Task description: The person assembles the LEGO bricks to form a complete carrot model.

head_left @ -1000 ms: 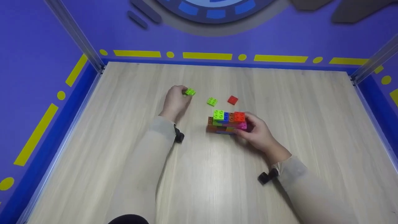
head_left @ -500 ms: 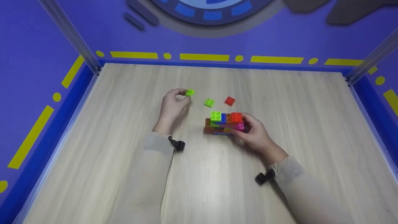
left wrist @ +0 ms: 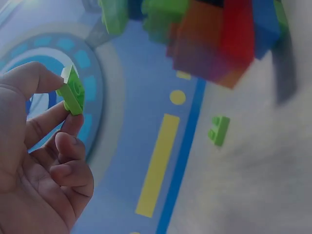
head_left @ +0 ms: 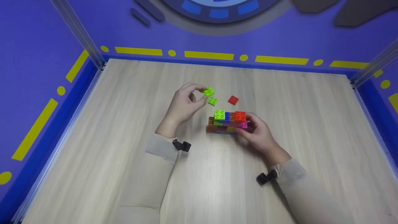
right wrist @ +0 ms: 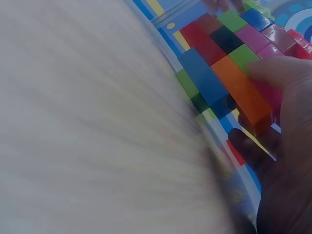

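Observation:
Between thumb and fingertip, my left hand [head_left: 185, 104] pinches a small lime-green toy brick [head_left: 209, 91], raised and tilted in the left wrist view. My right hand [head_left: 259, 133] grips the right end of a wall of stacked toy bricks [head_left: 221, 128]. Its thumb lies on the near side, while the far fingers are partly hidden behind the wall. Orange, blue, red, green and pink bricks of the wall show in the right wrist view. A lime-green and a red brick top it. Just below the held brick, a loose lime-green brick [head_left: 213, 101] lies on the table.
A flat red piece [head_left: 233, 100] lies on the wooden table [head_left: 205, 186], behind the brick wall. Blue panels with yellow marks [head_left: 208, 55] border the table at the back and both sides. Black wrist straps [head_left: 182, 145] are on both sleeves.
My left hand has moved right with the lime-green brick, from left of the loose green brick to just above it. The right hand and the brick wall stay in place.

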Action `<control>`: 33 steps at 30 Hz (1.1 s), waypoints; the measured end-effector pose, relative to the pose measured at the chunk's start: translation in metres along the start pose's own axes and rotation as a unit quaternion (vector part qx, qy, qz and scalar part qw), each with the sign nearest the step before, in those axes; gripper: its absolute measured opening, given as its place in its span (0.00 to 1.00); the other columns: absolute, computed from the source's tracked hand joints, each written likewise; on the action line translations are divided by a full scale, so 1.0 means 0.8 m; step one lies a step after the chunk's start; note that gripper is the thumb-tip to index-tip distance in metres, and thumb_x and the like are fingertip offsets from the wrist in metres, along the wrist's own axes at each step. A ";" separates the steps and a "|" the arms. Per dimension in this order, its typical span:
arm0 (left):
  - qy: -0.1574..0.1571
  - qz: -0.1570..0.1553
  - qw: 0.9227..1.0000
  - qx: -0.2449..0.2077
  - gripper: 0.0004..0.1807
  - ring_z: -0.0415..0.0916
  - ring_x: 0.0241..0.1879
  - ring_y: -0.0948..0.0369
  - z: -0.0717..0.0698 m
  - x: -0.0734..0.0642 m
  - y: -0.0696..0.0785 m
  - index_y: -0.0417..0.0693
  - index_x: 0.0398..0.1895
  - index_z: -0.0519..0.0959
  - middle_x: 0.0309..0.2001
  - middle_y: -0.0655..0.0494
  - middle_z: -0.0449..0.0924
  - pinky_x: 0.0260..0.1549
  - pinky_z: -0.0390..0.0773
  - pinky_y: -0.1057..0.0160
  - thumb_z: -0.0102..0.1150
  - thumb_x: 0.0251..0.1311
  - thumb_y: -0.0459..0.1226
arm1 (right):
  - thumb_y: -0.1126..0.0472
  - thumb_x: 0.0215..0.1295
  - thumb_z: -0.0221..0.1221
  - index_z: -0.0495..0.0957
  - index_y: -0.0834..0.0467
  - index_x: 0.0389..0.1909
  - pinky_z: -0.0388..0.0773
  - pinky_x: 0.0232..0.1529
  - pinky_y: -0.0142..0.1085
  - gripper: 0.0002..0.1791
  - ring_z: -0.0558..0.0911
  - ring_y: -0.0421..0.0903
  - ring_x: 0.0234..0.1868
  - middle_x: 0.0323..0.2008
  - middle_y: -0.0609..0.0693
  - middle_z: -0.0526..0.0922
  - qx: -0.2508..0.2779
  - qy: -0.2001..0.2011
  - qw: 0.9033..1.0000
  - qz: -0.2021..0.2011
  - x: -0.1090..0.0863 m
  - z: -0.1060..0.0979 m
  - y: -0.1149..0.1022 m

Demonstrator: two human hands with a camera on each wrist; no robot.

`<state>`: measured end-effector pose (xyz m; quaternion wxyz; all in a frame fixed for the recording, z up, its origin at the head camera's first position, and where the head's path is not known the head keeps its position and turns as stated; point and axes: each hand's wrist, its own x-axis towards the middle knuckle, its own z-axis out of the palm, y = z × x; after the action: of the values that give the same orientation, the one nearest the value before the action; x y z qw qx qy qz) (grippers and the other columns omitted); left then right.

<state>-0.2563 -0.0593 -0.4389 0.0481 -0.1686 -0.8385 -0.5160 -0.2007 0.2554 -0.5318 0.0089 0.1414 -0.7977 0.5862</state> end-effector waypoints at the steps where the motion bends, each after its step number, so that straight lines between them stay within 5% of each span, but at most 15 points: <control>1: -0.006 0.007 1.000 0.003 0.18 0.72 0.34 0.62 0.001 -0.001 0.005 0.53 0.66 0.88 0.63 0.59 0.86 0.33 0.74 0.65 0.69 0.76 0.42 | 0.69 0.71 0.76 0.79 0.61 0.74 0.84 0.64 0.26 0.32 0.86 0.42 0.60 0.63 0.56 0.88 0.002 0.003 1.000 -0.001 -0.001 0.000 0.000; 12: -0.070 0.061 0.993 0.067 0.20 0.74 0.39 0.62 0.020 -0.014 0.037 0.51 0.68 0.88 0.63 0.57 0.86 0.40 0.77 0.65 0.71 0.77 0.42 | 0.66 0.71 0.76 0.82 0.59 0.71 0.84 0.64 0.26 0.29 0.86 0.43 0.59 0.62 0.54 0.89 -0.001 0.012 1.000 -0.002 -0.003 -0.001 0.001; 22: -0.111 0.107 0.982 0.107 0.19 0.83 0.54 0.56 0.038 -0.018 0.041 0.51 0.66 0.89 0.63 0.56 0.88 0.55 0.85 0.59 0.71 0.76 0.41 | 0.72 0.70 0.75 0.83 0.63 0.68 0.85 0.60 0.28 0.27 0.88 0.43 0.55 0.58 0.41 0.90 0.000 0.018 0.999 -0.026 -0.002 0.002 0.001; 26: -0.125 0.115 0.979 0.115 0.19 0.82 0.63 0.54 0.042 -0.017 0.041 0.50 0.66 0.89 0.63 0.56 0.88 0.66 0.85 0.56 0.72 0.75 0.40 | 0.72 0.70 0.75 0.83 0.64 0.68 0.85 0.61 0.28 0.27 0.88 0.42 0.55 0.57 0.38 0.89 0.002 0.016 1.000 -0.025 -0.001 0.002 0.000; 33: -0.144 0.102 0.977 0.120 0.20 0.80 0.66 0.55 0.044 -0.018 0.041 0.51 0.65 0.90 0.64 0.57 0.89 0.71 0.82 0.55 0.74 0.72 0.40 | 0.70 0.70 0.75 0.82 0.63 0.69 0.85 0.62 0.28 0.27 0.87 0.42 0.57 0.58 0.42 0.89 0.002 0.013 1.000 -0.020 -0.001 0.002 -0.001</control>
<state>-0.2289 -0.0182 -0.4306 -0.0013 -0.3186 -0.8708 -0.3745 -0.1997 0.2541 -0.5315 0.0305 0.1495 -0.7931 0.5897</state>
